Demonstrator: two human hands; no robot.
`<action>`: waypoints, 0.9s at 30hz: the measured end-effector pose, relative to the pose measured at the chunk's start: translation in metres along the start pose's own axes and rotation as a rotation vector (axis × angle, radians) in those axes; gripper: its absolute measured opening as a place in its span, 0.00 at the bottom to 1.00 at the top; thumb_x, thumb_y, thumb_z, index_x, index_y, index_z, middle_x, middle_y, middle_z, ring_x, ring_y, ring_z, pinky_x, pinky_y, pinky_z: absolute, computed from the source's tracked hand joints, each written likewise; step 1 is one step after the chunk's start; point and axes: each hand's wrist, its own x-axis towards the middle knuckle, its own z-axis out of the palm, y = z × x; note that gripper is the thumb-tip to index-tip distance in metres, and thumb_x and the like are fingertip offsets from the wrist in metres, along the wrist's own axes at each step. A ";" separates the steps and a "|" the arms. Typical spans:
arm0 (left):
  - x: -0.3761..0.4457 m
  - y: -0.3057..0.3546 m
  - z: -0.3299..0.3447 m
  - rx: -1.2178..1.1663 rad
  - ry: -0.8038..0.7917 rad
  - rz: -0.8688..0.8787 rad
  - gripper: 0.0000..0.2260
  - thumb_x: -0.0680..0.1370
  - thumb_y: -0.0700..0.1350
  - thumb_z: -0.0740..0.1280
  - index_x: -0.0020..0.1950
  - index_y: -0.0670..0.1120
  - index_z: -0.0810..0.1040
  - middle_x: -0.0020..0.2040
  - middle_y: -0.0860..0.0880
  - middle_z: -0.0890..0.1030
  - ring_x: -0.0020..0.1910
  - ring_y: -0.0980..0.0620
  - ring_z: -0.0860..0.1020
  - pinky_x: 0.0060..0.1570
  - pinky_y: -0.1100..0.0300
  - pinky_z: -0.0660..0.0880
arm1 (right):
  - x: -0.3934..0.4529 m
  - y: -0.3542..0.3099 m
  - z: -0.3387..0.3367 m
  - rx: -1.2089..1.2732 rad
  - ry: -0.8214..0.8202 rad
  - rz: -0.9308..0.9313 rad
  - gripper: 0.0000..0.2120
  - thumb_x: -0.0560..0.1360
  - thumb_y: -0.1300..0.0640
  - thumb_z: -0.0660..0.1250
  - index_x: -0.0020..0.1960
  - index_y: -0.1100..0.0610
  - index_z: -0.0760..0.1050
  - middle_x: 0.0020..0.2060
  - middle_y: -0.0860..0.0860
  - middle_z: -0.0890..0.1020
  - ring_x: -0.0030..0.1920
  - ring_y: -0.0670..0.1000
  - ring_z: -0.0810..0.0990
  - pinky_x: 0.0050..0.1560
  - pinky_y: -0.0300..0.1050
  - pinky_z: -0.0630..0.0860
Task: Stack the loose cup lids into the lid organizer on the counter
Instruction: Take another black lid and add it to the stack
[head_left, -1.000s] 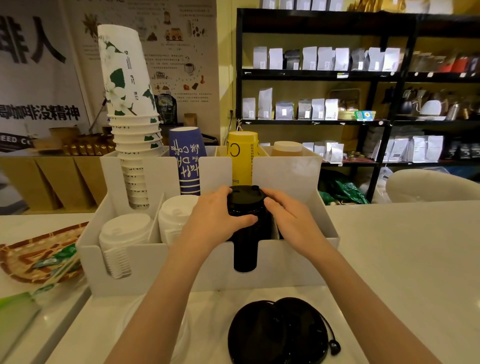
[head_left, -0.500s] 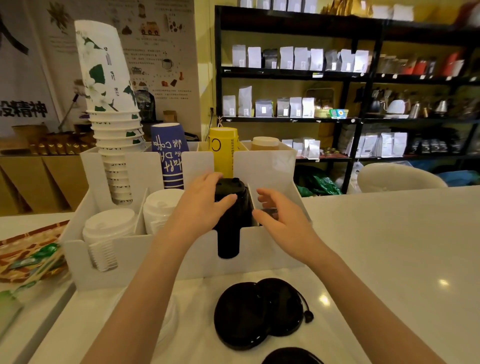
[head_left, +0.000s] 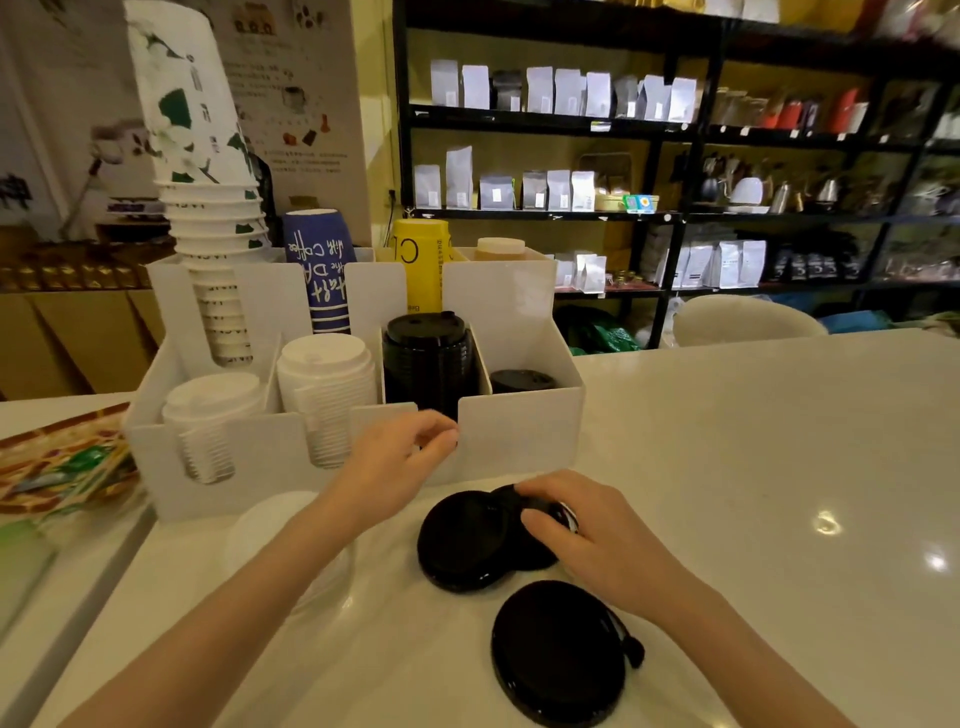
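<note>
The right hand (head_left: 587, 540) has its fingers clamped on a loose black lid (head_left: 540, 525) overlapping another lid (head_left: 462, 540) just before the organizer (head_left: 519, 441); the left hand (head_left: 400, 462), fingers loosely curled and empty, hangs at the organizer's front wall; bare desk (head_left: 753, 467) lies rightward.

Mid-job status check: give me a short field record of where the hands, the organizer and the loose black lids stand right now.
left hand: empty, fingers curled, in front of the organizer
right hand: resting on the overlapping black lids, fingers on the right-hand one; grip not clear
organizer: white, on the counter
white lid stacks: two, in the left slots
black lid stack: tall, third slot
last slot: short black stack
single loose lid: flat on the counter, nearest the camera
</note>
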 end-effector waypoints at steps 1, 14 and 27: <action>-0.008 -0.004 0.004 -0.015 -0.045 -0.027 0.13 0.77 0.47 0.59 0.60 0.48 0.74 0.53 0.51 0.78 0.52 0.56 0.74 0.49 0.64 0.68 | -0.003 0.000 0.003 0.004 -0.004 0.009 0.15 0.76 0.52 0.60 0.62 0.50 0.73 0.58 0.46 0.78 0.57 0.45 0.74 0.61 0.41 0.70; -0.056 -0.018 0.032 -0.059 -0.248 -0.118 0.33 0.67 0.50 0.72 0.68 0.50 0.63 0.67 0.50 0.69 0.62 0.55 0.68 0.64 0.60 0.66 | -0.012 0.001 0.014 -0.036 -0.013 0.059 0.15 0.76 0.54 0.59 0.62 0.53 0.74 0.60 0.48 0.77 0.61 0.45 0.72 0.63 0.39 0.66; -0.048 -0.003 0.014 -0.139 0.115 0.008 0.29 0.60 0.58 0.74 0.59 0.53 0.73 0.54 0.57 0.76 0.55 0.59 0.73 0.51 0.70 0.70 | 0.011 -0.011 -0.003 0.111 0.083 0.013 0.12 0.76 0.56 0.60 0.57 0.54 0.77 0.49 0.47 0.79 0.49 0.42 0.76 0.47 0.26 0.68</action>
